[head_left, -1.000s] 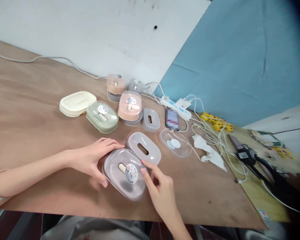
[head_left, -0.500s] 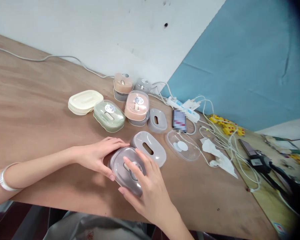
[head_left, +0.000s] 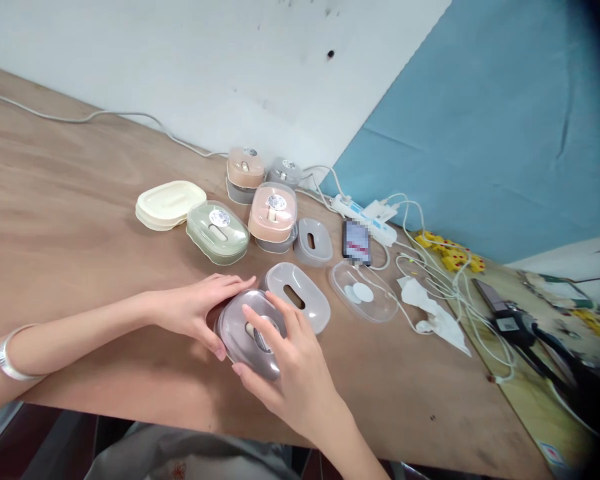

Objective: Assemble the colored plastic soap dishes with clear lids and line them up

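Note:
A grey rounded box with a clear lid (head_left: 244,330) and a round printed sticker is near the front of the table, between my hands. My left hand (head_left: 200,310) holds its left side, thumb at the near edge and fingers at the far edge. My right hand (head_left: 293,363) grips it from the right, with fingers over the lid and thumb at the near side. Just behind it lies a pale grey slotted tray (head_left: 313,300), partly covered by my right fingers. A green lidded box (head_left: 219,240) and a cream box (head_left: 170,203) sit farther back on the left.
Pink lidded boxes (head_left: 273,217) rest on grey ones near the wall. Another grey slotted tray (head_left: 323,240) stands beside them. Rightward are a clear lid (head_left: 380,303) with white discs, a phone (head_left: 357,241), a power strip (head_left: 363,217), tangled cables and crumpled tissue (head_left: 433,313).
Both hands keep their hold on the grey lidded box, which has shifted slightly to the left and up in view, along with my right hand. The other boxes stay in place.

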The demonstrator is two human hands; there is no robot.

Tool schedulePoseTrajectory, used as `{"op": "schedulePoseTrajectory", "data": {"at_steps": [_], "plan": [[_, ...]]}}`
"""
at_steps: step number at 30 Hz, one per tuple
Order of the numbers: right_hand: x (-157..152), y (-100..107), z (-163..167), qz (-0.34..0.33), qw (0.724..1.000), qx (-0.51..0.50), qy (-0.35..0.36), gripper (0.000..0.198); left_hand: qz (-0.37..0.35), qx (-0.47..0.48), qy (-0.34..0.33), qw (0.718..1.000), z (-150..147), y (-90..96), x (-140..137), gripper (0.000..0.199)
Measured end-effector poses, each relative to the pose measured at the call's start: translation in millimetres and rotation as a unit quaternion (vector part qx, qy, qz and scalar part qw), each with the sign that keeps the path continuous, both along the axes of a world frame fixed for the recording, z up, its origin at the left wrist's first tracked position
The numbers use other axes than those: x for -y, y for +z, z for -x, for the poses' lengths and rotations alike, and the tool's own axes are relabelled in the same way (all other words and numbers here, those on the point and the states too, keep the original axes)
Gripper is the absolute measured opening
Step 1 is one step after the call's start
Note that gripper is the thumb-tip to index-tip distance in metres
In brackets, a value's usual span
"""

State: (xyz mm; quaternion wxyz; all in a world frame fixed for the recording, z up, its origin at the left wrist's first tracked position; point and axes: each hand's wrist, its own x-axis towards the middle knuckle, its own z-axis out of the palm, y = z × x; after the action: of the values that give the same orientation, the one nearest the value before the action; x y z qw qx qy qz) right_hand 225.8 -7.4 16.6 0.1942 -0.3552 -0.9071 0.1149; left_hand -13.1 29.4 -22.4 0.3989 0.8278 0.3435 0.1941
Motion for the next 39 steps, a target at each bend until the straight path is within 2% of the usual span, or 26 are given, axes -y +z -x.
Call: {"op": "schedulePoseTrajectory", "data": {"at_steps": [3, 9, 15, 22, 30, 39], "plan": [[1, -2, 1, -0.005, 1.0, 0.001, -0.001, 0.056, -0.002, 0.018, 0.009, 1.0, 0, 1.1, -1, 0.119], [9, -13, -2, -0.055, 0.998, -0.011, 0.0, 0.055, -0.038, -0.002, -0.027, 0.999, -3, 2.0, -5, 0.102], [1, -4, -2, -0.011, 1.0, -0.006, 0.006, 0.055, -0.054, -0.008, 0.001, 0.999, -2, -1.7, -4, 0.112], [-10, 4, 6, 0.028, 0.999, 0.009, -0.017, 0.055, -0.014, 0.013, 0.029, 0.999, -1, 0.3, -2, 0.113], [-4, -4, 4, -0.021, 0.999, 0.026, -0.008, 0.056, -0.062, -0.002, 0.0, 0.998, -1, -3.2, -4, 0.109], [0, -9, 4, -0.039, 0.999, 0.017, -0.02, 0.055, -0.05, -0.007, 0.001, 0.999, 0, -2.8, -3, 0.11]]}}
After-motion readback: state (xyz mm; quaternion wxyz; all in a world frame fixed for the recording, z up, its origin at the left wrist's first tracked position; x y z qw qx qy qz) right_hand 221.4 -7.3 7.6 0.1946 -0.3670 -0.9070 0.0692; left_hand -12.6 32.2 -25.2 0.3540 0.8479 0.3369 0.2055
